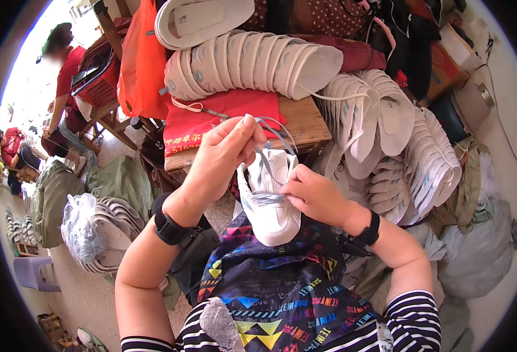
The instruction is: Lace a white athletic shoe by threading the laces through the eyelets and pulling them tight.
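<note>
- Pale shoes [243, 66] crowd the wooden table [307, 121].
- Left hand [226, 144], right hand [314, 190]: fingertips pinched together on grey lace [268, 198].
- Uneven tugging could tip the white shoe [275, 224].

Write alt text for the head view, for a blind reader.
A person's left hand holds up a grey-blue lace above a white shoe, while the right hand pinches at its side. Beyond, nested pale shoes lie over a wooden table.
</note>
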`<action>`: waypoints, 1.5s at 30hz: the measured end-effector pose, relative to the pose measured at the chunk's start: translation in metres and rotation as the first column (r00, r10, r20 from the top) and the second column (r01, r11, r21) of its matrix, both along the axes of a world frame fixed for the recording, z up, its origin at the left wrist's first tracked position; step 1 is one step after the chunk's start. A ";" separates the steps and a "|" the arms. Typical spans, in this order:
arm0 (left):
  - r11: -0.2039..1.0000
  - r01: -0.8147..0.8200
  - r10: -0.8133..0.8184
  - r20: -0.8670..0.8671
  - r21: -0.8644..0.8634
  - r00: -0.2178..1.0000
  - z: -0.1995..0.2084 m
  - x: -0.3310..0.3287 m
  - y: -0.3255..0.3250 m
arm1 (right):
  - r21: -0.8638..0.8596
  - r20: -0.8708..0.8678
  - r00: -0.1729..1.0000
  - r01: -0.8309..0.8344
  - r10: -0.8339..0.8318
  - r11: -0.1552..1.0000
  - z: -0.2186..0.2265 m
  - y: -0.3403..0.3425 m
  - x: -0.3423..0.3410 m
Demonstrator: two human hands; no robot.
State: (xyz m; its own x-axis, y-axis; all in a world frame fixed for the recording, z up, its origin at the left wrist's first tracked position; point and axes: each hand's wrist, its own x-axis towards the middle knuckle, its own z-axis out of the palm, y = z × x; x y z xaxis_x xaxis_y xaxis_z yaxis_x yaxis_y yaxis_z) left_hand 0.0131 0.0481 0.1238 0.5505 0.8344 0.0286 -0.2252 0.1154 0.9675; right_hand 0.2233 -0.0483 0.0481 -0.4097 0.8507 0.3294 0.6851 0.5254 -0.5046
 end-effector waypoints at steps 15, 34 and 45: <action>0.997 0.050 -0.053 -0.041 -0.051 0.998 -0.014 0.000 -0.006 | -0.127 -0.259 0.955 0.113 -0.143 0.986 -0.013 0.009 -0.006; 0.994 -0.107 0.105 0.068 0.026 0.992 0.002 -0.024 -0.025 | -0.327 -0.375 0.893 0.122 -0.248 0.937 0.015 -0.001 -0.024; 0.742 -0.001 0.328 -0.363 0.670 0.872 -0.075 -0.036 -0.031 | 0.055 -0.019 0.990 0.142 -0.141 0.988 0.004 0.039 -0.034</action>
State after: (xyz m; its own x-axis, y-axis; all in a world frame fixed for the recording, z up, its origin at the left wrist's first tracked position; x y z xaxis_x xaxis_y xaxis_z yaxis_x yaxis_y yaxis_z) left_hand -0.0231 0.0167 0.0492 0.4936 0.7834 0.3778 0.2771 -0.5534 0.7855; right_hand 0.1890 -0.0094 0.0518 -0.2811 0.8799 0.3830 0.7474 0.4511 -0.4878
